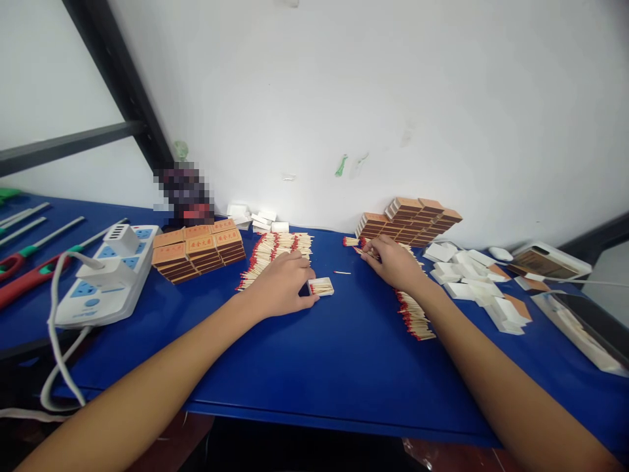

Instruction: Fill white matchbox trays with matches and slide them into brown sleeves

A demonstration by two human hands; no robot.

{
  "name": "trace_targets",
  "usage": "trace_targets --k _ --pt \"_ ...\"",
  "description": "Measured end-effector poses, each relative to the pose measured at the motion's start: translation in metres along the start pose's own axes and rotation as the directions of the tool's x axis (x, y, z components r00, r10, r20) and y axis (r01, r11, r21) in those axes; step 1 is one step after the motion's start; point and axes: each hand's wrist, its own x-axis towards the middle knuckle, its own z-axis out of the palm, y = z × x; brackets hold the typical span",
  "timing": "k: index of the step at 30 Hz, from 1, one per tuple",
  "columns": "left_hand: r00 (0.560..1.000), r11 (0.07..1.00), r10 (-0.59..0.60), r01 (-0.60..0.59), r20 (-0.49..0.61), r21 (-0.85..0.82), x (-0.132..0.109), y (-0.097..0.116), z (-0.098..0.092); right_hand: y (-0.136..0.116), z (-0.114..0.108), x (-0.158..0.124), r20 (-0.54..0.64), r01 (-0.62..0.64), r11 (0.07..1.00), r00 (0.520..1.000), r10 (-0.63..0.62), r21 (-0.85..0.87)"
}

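My left hand is closed around the left end of a small white matchbox tray, with several red-tipped matches lying in it. Behind that hand spreads a wide heap of loose matches. My right hand pinches a few matches at the edge of another heap, which it partly covers. A single match lies on the blue table between my two hands.
Filled matchboxes stand stacked at left and at back right. White trays lie heaped on the right, beside a phone. A power strip with cables and red-handled lighters occupy the left.
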Motion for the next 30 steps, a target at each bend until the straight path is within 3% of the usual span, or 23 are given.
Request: trace_targets --k 14,18,23,30 --pt "1.000 1.000 0.010 -0.010 -0.022 -0.016 -0.001 -0.001 0.001 -0.005 -0.002 0.002 -0.039 0.003 1.000 0.999 -0.004 -0.015" --pt "1.000 1.000 0.010 -0.010 -0.023 -0.020 -0.001 0.000 0.001 -0.015 -0.006 -0.001 -0.068 0.032 0.995 0.997 -0.026 0.096" --pt "1.000 1.000 0.001 -0.001 -0.014 -0.020 -0.001 0.001 -0.001 -0.043 -0.006 -0.010 0.042 0.065 0.949 0.996 -0.082 0.308" --pt "1.000 1.000 0.003 -0.003 -0.014 -0.013 -0.001 0.001 -0.002 -0.050 -0.003 -0.015 0.082 0.099 0.933 0.987 -0.135 0.345"
